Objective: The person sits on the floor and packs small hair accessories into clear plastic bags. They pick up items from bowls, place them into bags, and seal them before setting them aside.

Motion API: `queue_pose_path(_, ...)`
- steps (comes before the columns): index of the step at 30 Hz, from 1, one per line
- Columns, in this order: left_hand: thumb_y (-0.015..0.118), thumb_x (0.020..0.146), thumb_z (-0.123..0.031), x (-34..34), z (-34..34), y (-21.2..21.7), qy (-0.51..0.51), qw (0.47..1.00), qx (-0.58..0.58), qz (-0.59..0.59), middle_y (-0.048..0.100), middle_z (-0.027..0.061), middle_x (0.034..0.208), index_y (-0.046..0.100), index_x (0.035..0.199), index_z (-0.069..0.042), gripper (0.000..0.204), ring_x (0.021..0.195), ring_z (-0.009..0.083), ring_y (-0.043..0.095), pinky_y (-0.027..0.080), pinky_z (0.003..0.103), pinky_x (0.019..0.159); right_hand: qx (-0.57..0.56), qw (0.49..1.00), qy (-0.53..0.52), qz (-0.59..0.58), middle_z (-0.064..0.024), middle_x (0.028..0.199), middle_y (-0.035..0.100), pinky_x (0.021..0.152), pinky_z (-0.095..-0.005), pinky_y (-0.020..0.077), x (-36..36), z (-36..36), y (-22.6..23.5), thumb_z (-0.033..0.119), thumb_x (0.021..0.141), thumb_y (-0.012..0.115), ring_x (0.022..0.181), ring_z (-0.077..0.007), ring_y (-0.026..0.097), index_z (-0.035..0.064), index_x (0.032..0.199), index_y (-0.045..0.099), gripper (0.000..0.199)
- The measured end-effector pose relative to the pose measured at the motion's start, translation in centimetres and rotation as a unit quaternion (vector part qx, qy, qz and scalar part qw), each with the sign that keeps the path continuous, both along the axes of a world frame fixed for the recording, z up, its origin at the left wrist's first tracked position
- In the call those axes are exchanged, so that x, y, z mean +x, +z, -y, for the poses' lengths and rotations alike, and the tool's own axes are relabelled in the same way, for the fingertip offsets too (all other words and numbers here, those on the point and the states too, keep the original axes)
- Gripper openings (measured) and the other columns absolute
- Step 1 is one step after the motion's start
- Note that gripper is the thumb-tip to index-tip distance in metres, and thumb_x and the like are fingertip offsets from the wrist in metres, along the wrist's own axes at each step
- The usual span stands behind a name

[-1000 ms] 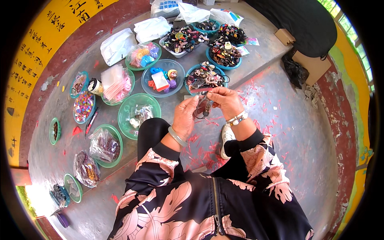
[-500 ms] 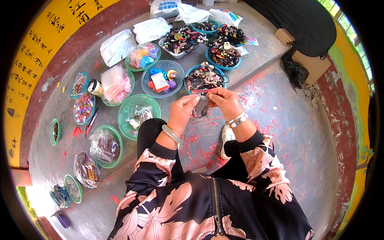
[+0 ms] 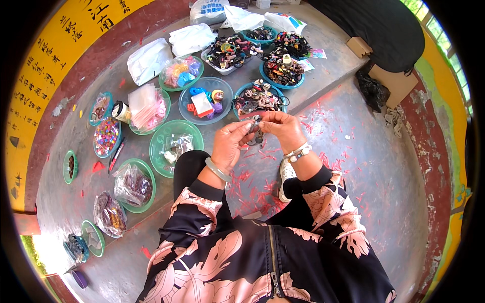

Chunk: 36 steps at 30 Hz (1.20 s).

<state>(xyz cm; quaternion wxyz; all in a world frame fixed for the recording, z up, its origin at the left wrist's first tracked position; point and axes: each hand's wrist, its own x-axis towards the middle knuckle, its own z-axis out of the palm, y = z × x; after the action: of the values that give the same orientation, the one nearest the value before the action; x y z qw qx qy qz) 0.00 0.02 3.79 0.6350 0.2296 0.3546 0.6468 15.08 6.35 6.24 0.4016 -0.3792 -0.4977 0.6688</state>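
Note:
Both hands meet in front of me, closed around one small dark hair tie (image 3: 259,136), part of which hangs below the fingers. My left hand (image 3: 230,144) pinches it between thumb and fingertips. My right hand (image 3: 287,130) pinches a small greyish part of it, close against the left fingertips. The fingers hide most of its details. Just beyond the hands stands a blue bowl of assorted hair ties (image 3: 260,86). A clear bowl (image 3: 184,112) with a white and red box and a small figure sits to its left.
Green bowls (image 3: 157,133) of packets and bagged pieces line the raised ledge at left. More blue bowls of dark hair ties (image 3: 283,70) and white bags (image 3: 149,60) stand farther back. Red scraps (image 3: 252,194) litter the floor by my white shoe (image 3: 287,177).
The pink-red strip stretched between my fingertips no longer shows there. My fingertips have come closer together over the hair tie; both arms stay nearly in place.

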Motion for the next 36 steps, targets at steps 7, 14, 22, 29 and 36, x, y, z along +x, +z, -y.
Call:
queue_pose_path(7,0.056,0.086,-0.01,0.0,0.2,0.4,0.001,1.0,0.005,0.019,0.062,0.0109,0.096,0.059,0.099,0.005,0.02,0.084,0.0156,0.061,0.052,0.021,0.07,-0.001,1.0,-0.015,-0.007,-0.0033,0.076,0.062,0.062,-0.023,0.0462,0.0,0.1,0.0,0.002,0.077,0.063,0.066,-0.0106,0.057,-0.0019,0.085,0.062,0.009)
queue_pose_path(14,0.057,0.085,-0.01,-0.3,0.1,0.6,0.029,0.999,0.025,0.016,0.062,0.01,0.095,0.059,0.1,0.004,0.021,0.08,0.0126,0.061,0.052,0.02,0.07,-0.015,0.999,0.026,-0.033,-0.0035,0.075,0.062,0.063,-0.0243,0.0473,0.1,0.1,0.2,0.006,0.081,0.06,0.066,-0.0121,0.058,-0.0003,0.085,0.062,0.007)
queue_pose_path(22,0.053,0.087,-0.007,-0.4,0.2,1.1,-0.018,0.998,0.025,0.046,0.06,0.0141,0.099,0.057,0.1,0.007,0.02,0.083,0.0154,0.061,0.052,0.021,0.075,-0.051,0.997,0.04,-0.037,-0.0042,0.08,0.062,0.064,-0.0258,0.0479,0.6,-0.6,-1.3,0.009,0.083,0.057,0.067,-0.0134,0.058,0.0003,0.089,0.061,0.011)
queue_pose_path(29,0.051,0.088,-0.011,-0.8,0.0,-0.6,-0.04,0.999,0.0,0.029,0.061,0.0129,0.098,0.055,0.102,0.005,0.021,0.084,0.0167,0.061,0.055,0.029,0.068,0.049,0.993,-0.028,0.103,-0.0063,0.08,0.061,0.064,-0.0294,0.0475,0.7,-0.9,-1.8,0.009,0.08,0.059,0.069,-0.0179,0.059,0.0036,0.088,0.06,0.01)
queue_pose_path(36,0.046,0.091,-0.011,0.5,-0.1,-0.9,0.003,0.998,-0.002,-0.058,0.061,0.008,0.094,0.056,0.103,0.004,0.021,0.085,0.0144,0.06,0.05,0.024,0.073,0.592,0.741,-0.13,0.29,-0.0008,0.074,0.058,0.071,-0.0341,0.0394,-0.7,1.2,2.1,0.009,0.067,0.063,0.072,-0.0206,0.055,0.0117,0.075,0.064,0.008)
